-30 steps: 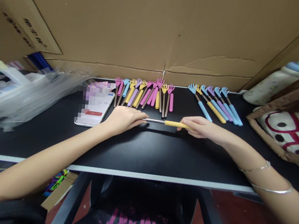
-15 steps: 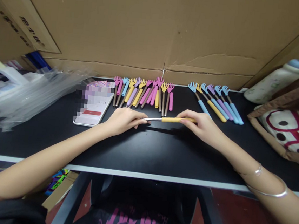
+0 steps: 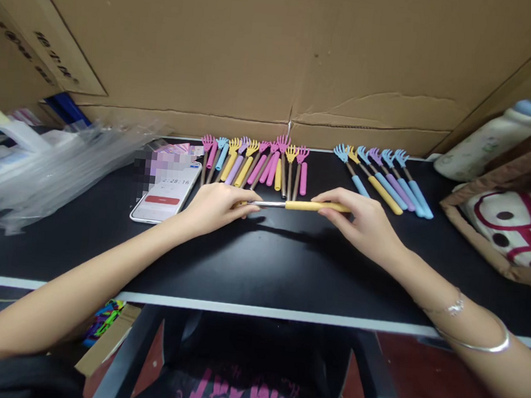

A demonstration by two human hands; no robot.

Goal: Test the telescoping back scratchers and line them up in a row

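Note:
Between my two hands a back scratcher [image 3: 305, 206] with a yellow handle and a silver metal rod is held level above the black table. My left hand [image 3: 220, 207] is closed around its rod end, hiding the claw head. With thumb and fingers, my right hand [image 3: 351, 213] pinches the yellow handle near its far end. Behind my left hand lies a row of pink, yellow, blue and purple claw heads on rods [image 3: 290, 164], mixed with loose handles [image 3: 304, 179]. Behind my right hand rests a group of back scratchers [image 3: 386, 182] with coloured handles fitted on.
A phone [image 3: 165, 192] showing a timer lies left of my left hand. Clear plastic bags [image 3: 71, 168] cover the table's left side. On the right are a brown-edged bag [image 3: 511, 229] and a bottle [image 3: 482, 138]. A cardboard wall [image 3: 261, 48] stands behind.
Both hands have risen slightly in view with the back scratcher. My left hand's grip hides a little less of the rod; the handle stays pinched in my right hand.

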